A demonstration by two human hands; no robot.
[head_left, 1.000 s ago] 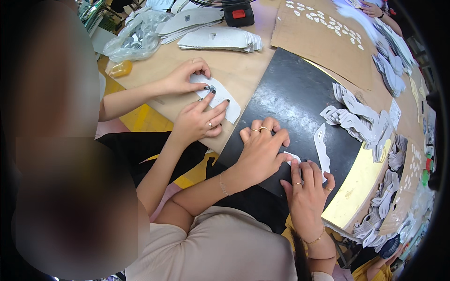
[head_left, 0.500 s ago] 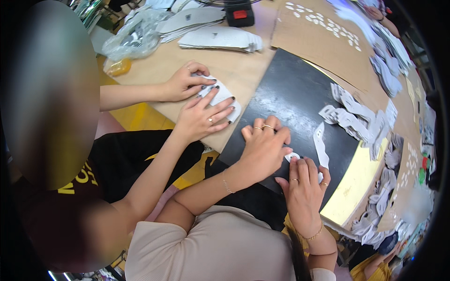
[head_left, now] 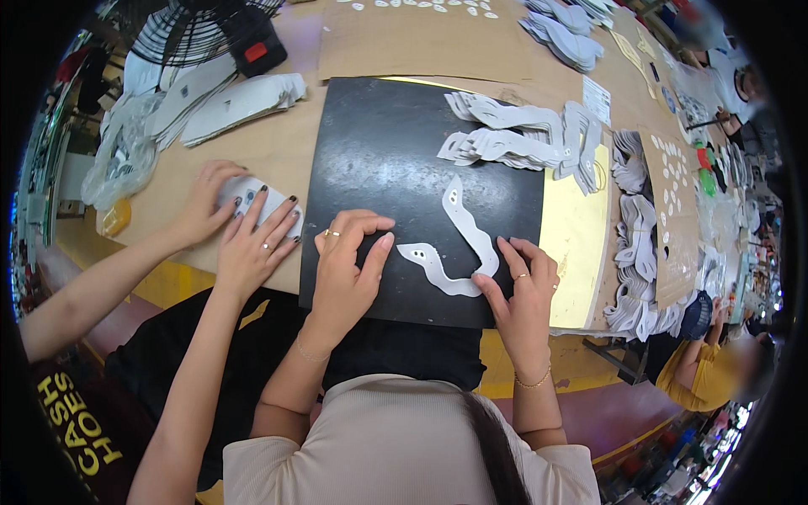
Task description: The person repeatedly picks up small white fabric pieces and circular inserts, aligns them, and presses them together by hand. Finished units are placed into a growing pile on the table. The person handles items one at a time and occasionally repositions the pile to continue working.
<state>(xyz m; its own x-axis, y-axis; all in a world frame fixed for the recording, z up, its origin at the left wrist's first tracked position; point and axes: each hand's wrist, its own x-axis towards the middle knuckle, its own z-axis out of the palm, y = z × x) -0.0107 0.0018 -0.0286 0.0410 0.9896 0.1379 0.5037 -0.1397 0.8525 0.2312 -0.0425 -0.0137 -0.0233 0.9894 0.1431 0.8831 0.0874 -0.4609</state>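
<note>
A white U-shaped cut piece (head_left: 461, 286) with wavy edges, like a shoe upper part, lies on the black board (head_left: 362, 135). Small holes mark both its ends. My right hand (head_left: 523, 295) grips the piece at its lower right bend, thumb on top and index finger along the outer edge. Left of the piece, my left hand (head_left: 349, 261) is above the board, its thumb and index tips drawn close together near the piece's left end. Anything between those tips is too small to make out.
At my left, another person's hands (head_left: 257, 244) press on a white piece (head_left: 282, 210). Stacks of similar white pieces (head_left: 513, 139) lie on the board's far right. Beyond are cardboard (head_left: 421, 42) with small white ovals, a black fan (head_left: 252, 42) and a plastic bag (head_left: 122, 160).
The view has turned right. My hands have moved apart, and the left one is lower. The U-shaped piece, mostly covered by my right hand before, now shows fully.
</note>
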